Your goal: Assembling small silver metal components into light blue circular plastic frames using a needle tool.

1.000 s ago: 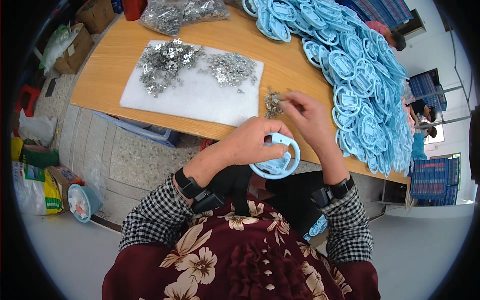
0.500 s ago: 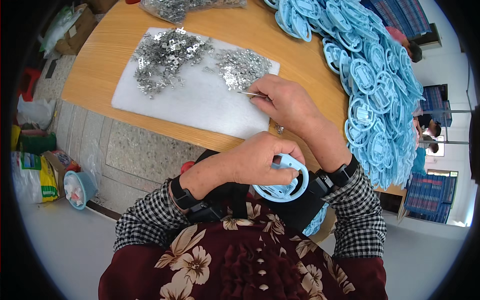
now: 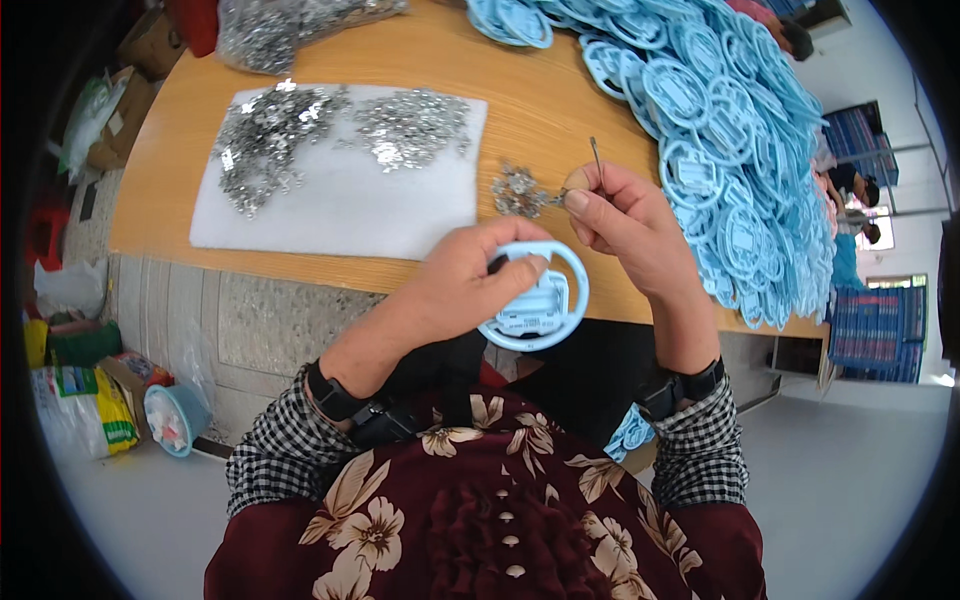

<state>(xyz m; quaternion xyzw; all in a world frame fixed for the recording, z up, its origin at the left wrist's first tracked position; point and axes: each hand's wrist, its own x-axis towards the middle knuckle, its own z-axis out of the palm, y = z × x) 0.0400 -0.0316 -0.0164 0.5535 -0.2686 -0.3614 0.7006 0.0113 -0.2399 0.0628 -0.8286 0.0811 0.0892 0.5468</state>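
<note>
My left hand (image 3: 470,280) is closed around a light blue plastic wheel-shaped part (image 3: 576,305), with the thumb across its upper part. The part is held over my lap, in front of the table edge. My right hand (image 3: 630,215) pinches slim metal tweezers (image 3: 597,158), one end sticking up above the fingers. A small metal bit seems to be at the fingertips, too small to make out. Just left of those fingertips lies a little heap of metal clips (image 3: 516,190) on the wood. Farther left, a white foam mat (image 3: 340,215) bears two piles of small metal pieces (image 3: 410,125).
A large heap of light blue plastic parts (image 3: 700,110) covers the table's right side. A clear bag of metal pieces (image 3: 290,30) lies at the far left of the wooden table (image 3: 545,90). On the floor at left stands a blue bucket (image 3: 178,415). Other people are at the far right.
My right hand has moved from the metal pile on the mat to beside the small heap, the tweezers now pointing up. My left hand has raised and tilted the blue part, showing more of its face.
</note>
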